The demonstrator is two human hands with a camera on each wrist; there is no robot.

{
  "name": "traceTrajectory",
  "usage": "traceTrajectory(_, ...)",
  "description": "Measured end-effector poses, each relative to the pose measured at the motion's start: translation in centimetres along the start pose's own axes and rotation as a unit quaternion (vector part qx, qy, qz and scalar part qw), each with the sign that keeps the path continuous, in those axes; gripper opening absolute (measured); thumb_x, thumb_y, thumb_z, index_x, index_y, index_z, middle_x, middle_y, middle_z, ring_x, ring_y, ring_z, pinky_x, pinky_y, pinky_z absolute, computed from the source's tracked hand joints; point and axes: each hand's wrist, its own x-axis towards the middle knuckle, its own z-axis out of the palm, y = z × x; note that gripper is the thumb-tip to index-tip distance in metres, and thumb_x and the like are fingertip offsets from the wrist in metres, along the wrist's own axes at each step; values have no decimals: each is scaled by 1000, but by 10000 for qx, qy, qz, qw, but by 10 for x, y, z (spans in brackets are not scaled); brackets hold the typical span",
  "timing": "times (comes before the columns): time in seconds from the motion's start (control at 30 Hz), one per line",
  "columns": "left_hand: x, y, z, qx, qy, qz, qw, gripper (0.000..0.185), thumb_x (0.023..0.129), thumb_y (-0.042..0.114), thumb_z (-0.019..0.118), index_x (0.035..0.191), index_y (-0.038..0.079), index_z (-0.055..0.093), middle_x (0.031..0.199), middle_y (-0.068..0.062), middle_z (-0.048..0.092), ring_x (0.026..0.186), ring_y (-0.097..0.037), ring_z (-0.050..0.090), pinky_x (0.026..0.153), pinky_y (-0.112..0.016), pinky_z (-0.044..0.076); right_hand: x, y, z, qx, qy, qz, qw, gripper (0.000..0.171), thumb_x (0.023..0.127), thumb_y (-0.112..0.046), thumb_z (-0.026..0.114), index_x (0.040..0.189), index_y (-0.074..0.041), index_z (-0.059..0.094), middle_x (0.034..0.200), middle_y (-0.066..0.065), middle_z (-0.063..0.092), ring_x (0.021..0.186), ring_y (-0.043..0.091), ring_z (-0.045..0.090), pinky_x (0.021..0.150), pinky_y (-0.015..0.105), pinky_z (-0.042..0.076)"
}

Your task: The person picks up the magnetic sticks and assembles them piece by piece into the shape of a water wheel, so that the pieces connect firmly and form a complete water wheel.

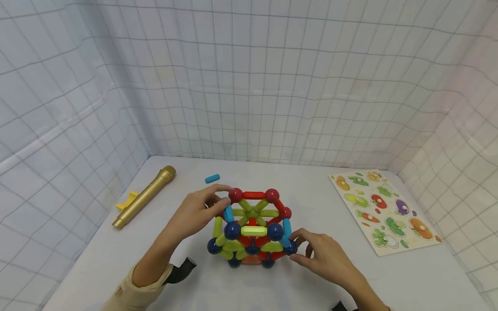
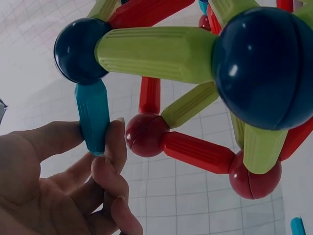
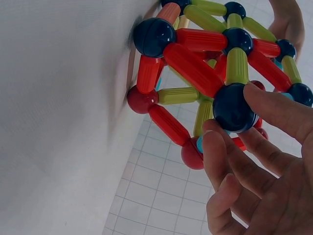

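A magnetic ball-and-rod structure (image 1: 254,231) stands on the table, built of lime, red and light blue rods joined by dark blue and red balls. At its left side my left hand (image 1: 196,212) pinches a light blue rod (image 2: 93,115) between thumb and fingers. One end of that rod meets a dark blue ball (image 2: 80,51); in the left wrist view its other end sits apart from the nearby red ball (image 2: 146,135). On the opposite side my right hand (image 1: 326,255) grips a dark blue corner ball (image 3: 234,107) with thumb and fingertips.
One loose light blue rod (image 1: 212,178) lies behind the structure. To the left are a gold toy microphone (image 1: 145,196) and a yellow piece (image 1: 127,200) beside it. A vegetable puzzle board (image 1: 365,198) lies at the right. Gridded white cloth walls (image 1: 272,86) enclose the table.
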Motion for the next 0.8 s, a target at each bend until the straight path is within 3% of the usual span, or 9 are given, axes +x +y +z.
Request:
traceTrajectory(0.13, 10, -2, 3, -249, -264, -200, 9991, 53, 96, 43, 58, 143, 23, 42, 91, 3, 74, 83, -17, 65, 75, -32, 47, 1, 0, -1, -5, 24, 34, 10000, 34, 82, -36, 77, 110, -23, 64, 94, -9, 71, 67, -2, 53, 59, 17, 47)
traceTrajectory(0.23, 15, -3, 5, -327, -420, -382, 9978, 60, 95, 43, 59, 146, 22, 38, 92, 2, 74, 86, -21, 64, 75, -32, 47, 1, 0, -1, -17, -6, 43, 10000, 34, 82, -36, 77, 110, -23, 64, 94, -9, 71, 67, -1, 53, 59, 17, 46)
traceTrajectory(0.5, 23, -4, 8, -224, -667, -453, 9965, 58, 96, 40, 58, 145, 13, 44, 96, -4, 75, 86, -16, 68, 85, -41, 54, 1, 0, 0, -20, -48, 31, 10000, 34, 82, -35, 77, 110, -23, 63, 94, -9, 71, 68, -1, 53, 59, 17, 46)
traceTrajectory(0.57, 24, -4, 6, -253, -693, -479, 9961, 54, 97, 40, 56, 144, 13, 46, 96, -5, 74, 84, -18, 68, 82, -41, 55, 1, 0, 0, -36, -20, 22, 10000, 33, 82, -34, 77, 110, -23, 63, 94, -10, 71, 68, -2, 53, 59, 17, 46)
traceTrajectory(0.67, 35, -13, -2, -31, -558, -490, 9972, 44, 101, 37, 49, 138, 13, 52, 90, -5, 74, 77, -17, 64, 70, -33, 53, 1, 0, 0, -68, 7, -13, 10000, 33, 82, -35, 77, 110, -23, 63, 94, -10, 71, 67, -2, 53, 59, 17, 45)
traceTrajectory(0.8, 70, -40, -12, 995, -170, -642, 9928, 33, 103, 27, 46, 127, 10, 61, 92, -11, 72, 73, -21, 59, 60, -28, 46, 1, 0, 1, -107, 4, -16, 9999, 33, 82, -35, 77, 111, -23, 63, 95, -9, 71, 67, 0, 54, 59, 17, 45)
